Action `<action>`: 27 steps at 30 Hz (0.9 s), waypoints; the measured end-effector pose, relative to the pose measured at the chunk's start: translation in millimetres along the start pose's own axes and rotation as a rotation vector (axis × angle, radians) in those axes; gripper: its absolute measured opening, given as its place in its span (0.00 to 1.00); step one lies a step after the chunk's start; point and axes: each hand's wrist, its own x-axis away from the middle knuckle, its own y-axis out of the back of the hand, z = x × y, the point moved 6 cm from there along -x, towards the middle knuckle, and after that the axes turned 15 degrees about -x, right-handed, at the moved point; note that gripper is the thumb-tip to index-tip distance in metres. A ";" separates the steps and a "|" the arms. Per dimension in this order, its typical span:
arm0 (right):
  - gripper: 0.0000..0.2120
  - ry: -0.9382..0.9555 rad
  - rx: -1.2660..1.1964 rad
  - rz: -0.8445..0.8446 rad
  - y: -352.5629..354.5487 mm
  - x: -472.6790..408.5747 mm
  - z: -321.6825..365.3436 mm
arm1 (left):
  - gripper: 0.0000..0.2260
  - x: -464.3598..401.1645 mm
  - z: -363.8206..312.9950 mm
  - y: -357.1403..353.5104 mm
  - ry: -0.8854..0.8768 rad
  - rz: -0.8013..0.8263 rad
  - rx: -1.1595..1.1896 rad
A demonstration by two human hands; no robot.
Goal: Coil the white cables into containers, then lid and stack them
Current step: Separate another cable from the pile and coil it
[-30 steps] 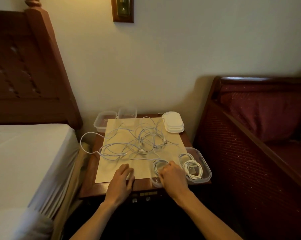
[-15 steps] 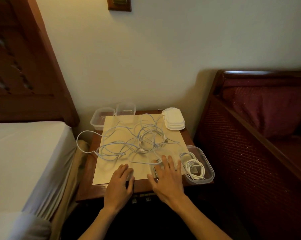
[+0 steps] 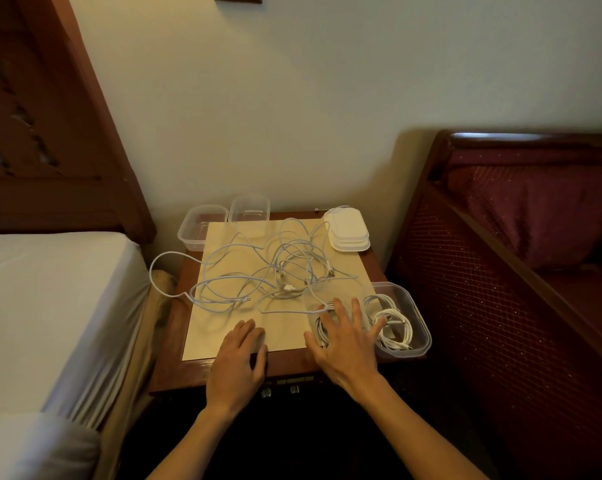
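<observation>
Loose white cables point(image 3: 285, 268) lie tangled on a pale mat point(image 3: 223, 327) on the wooden nightstand point(image 3: 175, 368). My right hand point(image 3: 348, 341) is spread flat, fingers apart, over a clear container holding a coiled cable point(image 3: 322, 323) at the front. Beside it on the right, another clear container point(image 3: 420, 327) holds a coiled white cable point(image 3: 394, 329). My left hand point(image 3: 239, 362) rests palm down on the mat's front edge, holding nothing. Two empty clear containers point(image 3: 202, 223) stand at the back left. A stack of white lids point(image 3: 348, 230) sits at the back right.
A bed with a white sheet point(image 3: 50, 306) and wooden headboard point(image 3: 50, 133) is on the left. A dark red wooden bench with a cushion point(image 3: 534, 220) is on the right. One cable loop point(image 3: 154, 271) hangs over the nightstand's left edge.
My right hand has opened from a closed grip at the front container and now lies spread flat over it. The left hand has stayed in place.
</observation>
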 end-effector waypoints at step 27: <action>0.13 0.080 -0.378 0.005 11.7 -270.1 159.3 | 0.05 -37.6 52.3 23.9 0.039 -0.014 -0.122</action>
